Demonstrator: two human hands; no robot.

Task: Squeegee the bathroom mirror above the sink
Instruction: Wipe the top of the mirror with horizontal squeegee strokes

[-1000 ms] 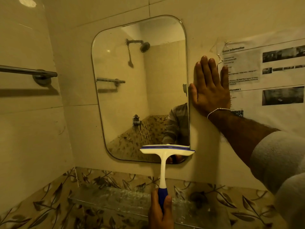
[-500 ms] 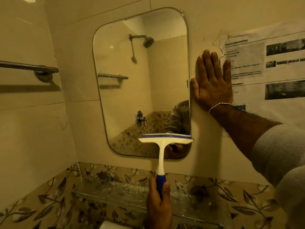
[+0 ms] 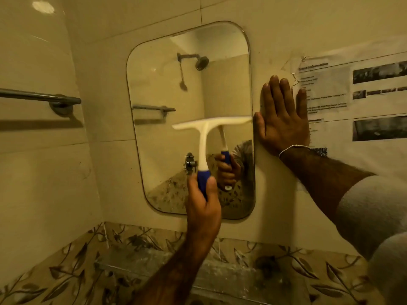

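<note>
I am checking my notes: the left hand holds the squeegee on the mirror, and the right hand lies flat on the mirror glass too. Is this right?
Not quite. In the head view the right hand lies flat on the wall beside the mirror, not on the glass. The left hand does hold the squeegee on the mirror.

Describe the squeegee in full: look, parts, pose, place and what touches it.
The squeegee is T-shaped, with a wide cream-white head, a cream neck that looks like plastic and a dark blue grip at the bottom. It stands nearly upright, head on top and tilted slightly, its right end higher. The head lies across the right half of the mirror at about mid-height, its right end reaching the mirror's right edge. The left hand grips the blue handle. The mirror reflects the squeegee. Whether the blade presses the glass cannot be told.
</note>
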